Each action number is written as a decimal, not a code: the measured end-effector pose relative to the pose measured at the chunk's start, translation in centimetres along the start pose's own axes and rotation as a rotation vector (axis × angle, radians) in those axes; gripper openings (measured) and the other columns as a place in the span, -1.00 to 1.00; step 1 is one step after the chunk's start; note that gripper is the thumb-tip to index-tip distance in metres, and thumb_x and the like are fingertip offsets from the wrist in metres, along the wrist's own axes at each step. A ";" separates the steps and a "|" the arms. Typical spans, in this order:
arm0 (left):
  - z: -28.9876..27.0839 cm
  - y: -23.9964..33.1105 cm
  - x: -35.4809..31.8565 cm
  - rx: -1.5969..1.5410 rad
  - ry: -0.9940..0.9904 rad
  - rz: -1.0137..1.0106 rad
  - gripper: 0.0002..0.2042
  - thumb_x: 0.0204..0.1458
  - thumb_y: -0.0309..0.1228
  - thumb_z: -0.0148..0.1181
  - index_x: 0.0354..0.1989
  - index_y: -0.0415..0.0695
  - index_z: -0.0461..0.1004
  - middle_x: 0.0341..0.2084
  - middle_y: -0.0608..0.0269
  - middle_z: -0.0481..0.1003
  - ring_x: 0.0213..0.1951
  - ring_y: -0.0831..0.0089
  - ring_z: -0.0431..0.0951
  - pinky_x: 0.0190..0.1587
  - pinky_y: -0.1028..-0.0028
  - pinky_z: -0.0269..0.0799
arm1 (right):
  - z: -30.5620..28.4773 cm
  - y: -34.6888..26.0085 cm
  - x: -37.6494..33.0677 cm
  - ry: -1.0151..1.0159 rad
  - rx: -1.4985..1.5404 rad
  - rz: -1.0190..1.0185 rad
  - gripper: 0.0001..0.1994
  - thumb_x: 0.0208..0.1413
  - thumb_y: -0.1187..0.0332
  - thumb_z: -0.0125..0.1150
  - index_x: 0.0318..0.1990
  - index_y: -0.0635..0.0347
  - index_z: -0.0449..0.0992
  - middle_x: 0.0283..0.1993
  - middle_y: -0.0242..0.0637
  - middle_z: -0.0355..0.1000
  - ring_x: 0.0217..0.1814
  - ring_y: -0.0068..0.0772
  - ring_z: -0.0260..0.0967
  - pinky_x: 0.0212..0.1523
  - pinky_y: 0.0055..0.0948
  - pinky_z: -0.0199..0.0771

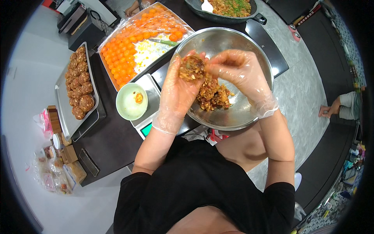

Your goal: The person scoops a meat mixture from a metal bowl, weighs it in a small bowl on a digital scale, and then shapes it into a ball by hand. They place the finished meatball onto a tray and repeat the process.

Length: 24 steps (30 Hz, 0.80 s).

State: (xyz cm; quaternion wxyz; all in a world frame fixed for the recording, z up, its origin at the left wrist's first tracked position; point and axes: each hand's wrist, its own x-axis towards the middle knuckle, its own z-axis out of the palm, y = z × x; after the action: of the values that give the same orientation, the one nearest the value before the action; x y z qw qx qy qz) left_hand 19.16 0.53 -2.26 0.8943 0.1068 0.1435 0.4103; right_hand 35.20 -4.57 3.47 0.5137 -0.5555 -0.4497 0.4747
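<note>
Both my hands wear clear plastic gloves. My left hand (180, 87), palm up, cups a ball of brown filling mixture (192, 67) speckled with nuts. My right hand (243, 72) has its thumb and fingertips pinched together at the ball's right side; whether a bit of mixture sits between them is hidden. Under the hands stands a large steel bowl (257, 45) with a loose heap of the same mixture (214, 93) in it. Left of my left wrist, a pale green bowl (124, 108) with a small orange bit inside rests on a kitchen scale (151, 91).
A tray of orange egg yolks (124, 54), partly under plastic film, lies beyond the scale, with a green-handled knife (165, 41) on it. Several rolled filling balls (81, 80) fill a metal tray (64, 105) at left. A dark pan (230, 15) of mixture stands at the back.
</note>
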 end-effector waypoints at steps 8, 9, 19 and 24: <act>0.4 -0.5 -0.5 0.135 -0.039 -0.066 -0.60 0.30 -0.21 -0.09 0.19 -0.20 0.28 0.10 0.07 0.40 0.14 0.30 0.42 0.18 0.25 0.35 | 0.9 2.9 1.7 0.083 -0.482 -0.459 -0.78 -0.05 0.37 0.37 -0.23 0.21 0.58 -0.15 -0.27 0.42 -0.15 -0.38 0.38 -0.18 -0.44 0.43; 0.5 -0.6 -0.7 0.186 -0.042 -0.068 -0.60 0.30 -0.22 -0.09 0.20 -0.20 0.28 0.11 0.06 0.39 0.15 0.31 0.41 0.19 0.26 0.35 | 1.2 3.0 1.5 0.077 -0.418 -0.404 -0.73 -0.05 0.35 0.38 -0.17 0.20 0.55 -0.11 -0.27 0.38 -0.12 -0.40 0.37 -0.16 -0.45 0.43; 0.8 0.0 -1.4 0.163 -0.138 -0.097 -0.54 0.32 -0.14 -0.19 0.22 -0.23 0.24 0.12 0.04 0.39 0.16 0.28 0.41 0.20 0.25 0.34 | 0.7 3.2 1.8 -0.170 -0.009 -0.105 -0.64 0.06 0.28 0.31 0.01 0.12 0.45 -0.10 -0.36 0.42 -0.12 -0.51 0.38 -0.11 -0.50 0.42; 0.2 0.2 -1.2 0.140 -0.132 -0.143 -0.53 0.33 -0.11 -0.25 0.22 -0.22 0.23 0.10 0.07 0.40 0.14 0.26 0.42 0.18 0.22 0.37 | 0.6 2.6 2.2 -0.102 -0.165 -0.208 -0.76 0.22 0.25 0.10 -0.13 0.24 0.52 -0.23 -0.20 0.49 -0.16 -0.38 0.46 -0.15 -0.44 0.43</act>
State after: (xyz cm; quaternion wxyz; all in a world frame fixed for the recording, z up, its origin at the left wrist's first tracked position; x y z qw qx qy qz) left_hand 18.31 -0.29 -1.80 0.9191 0.1855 0.1197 0.3264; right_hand 34.92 -2.46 0.76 0.4892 -0.5215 -0.5677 0.4080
